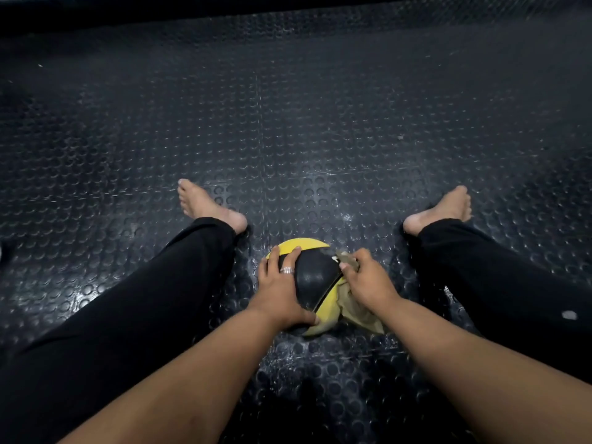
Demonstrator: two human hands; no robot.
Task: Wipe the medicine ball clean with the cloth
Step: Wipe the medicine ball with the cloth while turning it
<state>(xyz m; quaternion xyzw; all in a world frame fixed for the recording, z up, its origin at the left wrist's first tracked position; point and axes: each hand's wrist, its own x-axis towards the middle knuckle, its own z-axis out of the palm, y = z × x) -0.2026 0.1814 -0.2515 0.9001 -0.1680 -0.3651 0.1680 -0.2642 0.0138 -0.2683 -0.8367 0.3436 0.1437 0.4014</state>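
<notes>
Black trousers (134, 302), bare feet (one ring (287, 270))

This looks like a gym or exercise room. The floor (288, 123) is covered wall to wall in dark rubber matting with a raised round-stud pattern, laid in large tiles whose seams show as thin straight lines, the sort of surface put down in training areas. A black-and-yellow medicine ball (312, 280), a piece of workout gear, sits on the matting. The person sits directly on the floor with legs spread, barefoot, in black trousers (144, 299). A dark wall base runs along the far edge.
</notes>
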